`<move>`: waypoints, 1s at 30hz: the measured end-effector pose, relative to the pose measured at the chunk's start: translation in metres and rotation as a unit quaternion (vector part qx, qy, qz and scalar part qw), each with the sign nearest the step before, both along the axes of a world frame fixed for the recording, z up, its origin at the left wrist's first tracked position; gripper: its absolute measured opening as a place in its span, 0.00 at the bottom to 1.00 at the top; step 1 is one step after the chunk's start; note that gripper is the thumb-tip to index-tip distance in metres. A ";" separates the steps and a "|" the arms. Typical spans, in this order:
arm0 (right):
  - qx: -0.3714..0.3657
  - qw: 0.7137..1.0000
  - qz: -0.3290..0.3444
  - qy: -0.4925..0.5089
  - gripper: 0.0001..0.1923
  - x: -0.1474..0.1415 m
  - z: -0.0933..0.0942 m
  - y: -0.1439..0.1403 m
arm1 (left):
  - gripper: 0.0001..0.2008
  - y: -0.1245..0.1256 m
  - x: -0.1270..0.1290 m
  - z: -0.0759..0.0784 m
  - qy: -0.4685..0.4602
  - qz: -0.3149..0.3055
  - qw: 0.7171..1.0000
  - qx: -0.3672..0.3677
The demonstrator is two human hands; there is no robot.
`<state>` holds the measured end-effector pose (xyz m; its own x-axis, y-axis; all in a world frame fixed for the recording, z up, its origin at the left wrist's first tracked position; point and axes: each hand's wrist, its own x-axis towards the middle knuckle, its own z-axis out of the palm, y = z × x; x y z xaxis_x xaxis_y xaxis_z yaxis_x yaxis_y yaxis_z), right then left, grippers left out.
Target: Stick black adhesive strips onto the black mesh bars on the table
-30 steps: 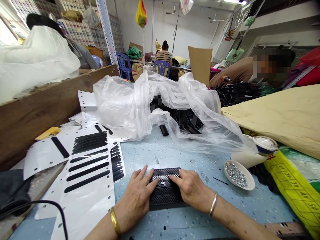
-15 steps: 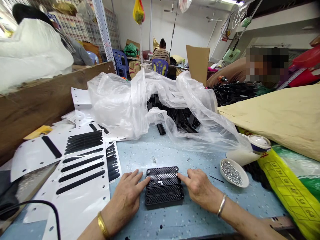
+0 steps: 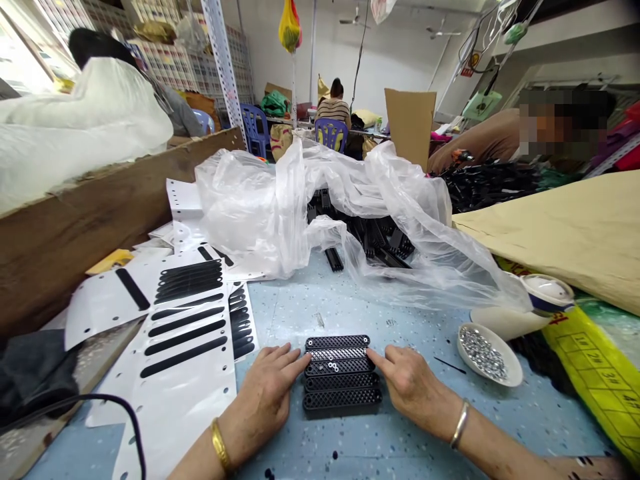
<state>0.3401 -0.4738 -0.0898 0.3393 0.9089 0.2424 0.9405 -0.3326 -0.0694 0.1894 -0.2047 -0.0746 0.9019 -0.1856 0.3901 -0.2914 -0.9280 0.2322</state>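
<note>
Several black perforated plastic strips (image 3: 341, 377) lie side by side in a row on the blue table (image 3: 350, 440) close in front of me. A few small silver rings (image 3: 332, 366) rest on the middle strip. My left hand (image 3: 265, 400) lies flat at the left ends of the strips, its fingertips touching them. My right hand (image 3: 410, 387) lies at the right ends, with the forefinger pointing at the upper strips. Neither hand grips anything.
White backing sheets with black stickers (image 3: 183, 320) spread at the left. A clear plastic bag (image 3: 310, 207) with more black parts lies behind. A white dish of silver beads (image 3: 487, 350) sits at the right beside a yellow sack (image 3: 600, 380). A black cable (image 3: 115, 407) crosses the near left. Other people work beyond.
Both hands have slid off the top of the strips to their two ends, leaving the row uncovered. The view has shifted slightly.
</note>
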 end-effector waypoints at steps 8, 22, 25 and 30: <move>0.018 1.000 0.015 0.000 0.24 -0.005 -0.004 0.000 | 0.29 -0.003 0.009 0.000 0.081 -0.020 0.996 -0.035; 0.043 0.999 0.013 0.006 0.23 -0.007 -0.011 0.000 | 0.25 0.011 0.015 0.014 0.165 -0.008 0.957 -0.238; 0.040 0.999 0.011 0.007 0.23 -0.006 -0.012 0.000 | 0.22 0.012 0.012 0.013 0.154 0.009 0.961 -0.228; 0.025 1.000 0.011 0.006 0.24 -0.006 -0.012 -0.002 | 0.21 0.011 0.011 0.015 0.164 0.031 0.962 -0.214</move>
